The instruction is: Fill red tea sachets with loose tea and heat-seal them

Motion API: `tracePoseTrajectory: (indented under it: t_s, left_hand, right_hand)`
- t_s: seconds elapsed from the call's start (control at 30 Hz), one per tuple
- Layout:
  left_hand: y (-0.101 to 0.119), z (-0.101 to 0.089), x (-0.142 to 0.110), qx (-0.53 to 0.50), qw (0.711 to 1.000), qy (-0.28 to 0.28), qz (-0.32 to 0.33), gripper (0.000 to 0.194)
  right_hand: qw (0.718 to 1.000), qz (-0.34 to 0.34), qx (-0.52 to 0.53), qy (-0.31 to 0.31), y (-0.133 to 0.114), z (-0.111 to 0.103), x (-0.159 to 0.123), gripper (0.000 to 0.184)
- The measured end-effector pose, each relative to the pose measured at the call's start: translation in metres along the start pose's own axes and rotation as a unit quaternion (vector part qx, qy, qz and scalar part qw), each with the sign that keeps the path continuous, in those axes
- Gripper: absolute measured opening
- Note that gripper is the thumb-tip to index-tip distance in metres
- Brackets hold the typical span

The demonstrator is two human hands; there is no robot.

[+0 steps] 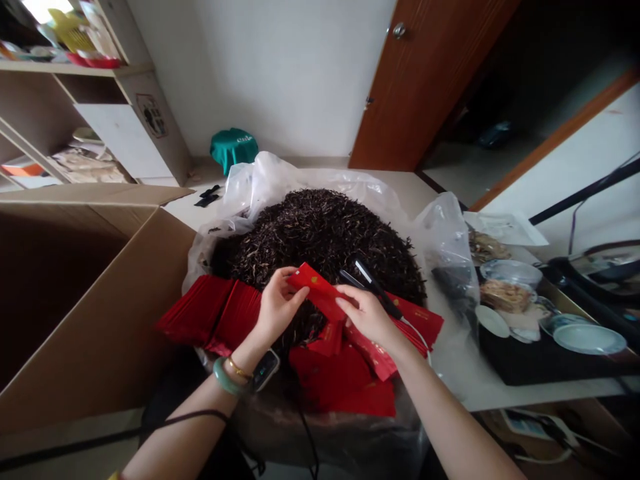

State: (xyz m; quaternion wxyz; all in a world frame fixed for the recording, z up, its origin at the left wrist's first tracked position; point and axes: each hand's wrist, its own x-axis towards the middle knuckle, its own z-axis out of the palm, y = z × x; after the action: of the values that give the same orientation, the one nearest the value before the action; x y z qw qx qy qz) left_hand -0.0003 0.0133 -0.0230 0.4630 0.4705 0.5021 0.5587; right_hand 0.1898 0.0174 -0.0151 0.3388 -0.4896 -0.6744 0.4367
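A small red packet (320, 291) is stretched between my two hands above a heap of dark dried tea leaves (325, 220). My left hand (279, 300) pinches its left end, thumb on top. At the other end, the fingers of my right hand (367, 310) close on its edge. Beside my left hand stand tight rows of red packets (205, 310). Loose red packets (345, 380) lie below my hands, and more red packets (417, 320) are at the right. A black tool with a cord, like a hair straightener (375, 287), rests just beyond my right hand.
Clear plastic sheeting (270, 173) surrounds the leaves. An open cardboard box (90, 320) stands at the left. On the right, a low table holds a clear bowl (510, 283) and a pale dish (590, 339). A teal-covered stool (234, 150) is near the wall; a wooden door (420, 80) stands ajar.
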Motion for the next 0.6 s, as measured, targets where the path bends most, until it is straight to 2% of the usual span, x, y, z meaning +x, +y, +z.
tracePoseTrajectory:
  t_s: [0.07, 0.13, 0.2, 0.27, 0.4, 0.5, 0.6]
  left_hand:
    - [0.001, -0.006, 0.002, 0.074, 0.997, -0.006, 0.031, 0.039]
    - [0.001, -0.009, 0.003, 0.103, 0.993, -0.047, 0.032, 0.031]
    - [0.0, -0.007, 0.001, 0.086, 0.994, -0.063, 0.017, 0.024]
    - [-0.003, -0.002, -0.003, 0.047, 0.998, -0.04, 0.001, 0.025]
    - [-0.007, 0.008, -0.01, -0.016, 0.999, -0.008, -0.032, 0.037]
    - [-0.007, 0.013, -0.016, -0.032, 0.997, -0.034, -0.066, 0.035]
    - [-0.006, 0.015, -0.021, -0.053, 0.99, -0.074, -0.104, 0.044]
  right_hand:
    - [0.997, -0.054, -0.049, 0.028, 0.0, -0.008, 0.001, 0.028]
    - [0.991, -0.078, -0.079, 0.068, 0.002, -0.014, 0.001, 0.03]
    - [0.986, -0.063, -0.084, 0.127, 0.005, -0.015, 0.002, 0.036]
    - [0.981, -0.039, -0.076, 0.176, 0.008, -0.011, 0.003, 0.042]
    - [0.976, -0.045, -0.101, 0.187, 0.012, 0.001, 0.003, 0.048]
    - [0.962, -0.105, -0.16, 0.196, 0.013, 0.009, 0.0, 0.051]
    - [0.936, -0.173, -0.229, 0.205, 0.016, 0.014, -0.001, 0.051]
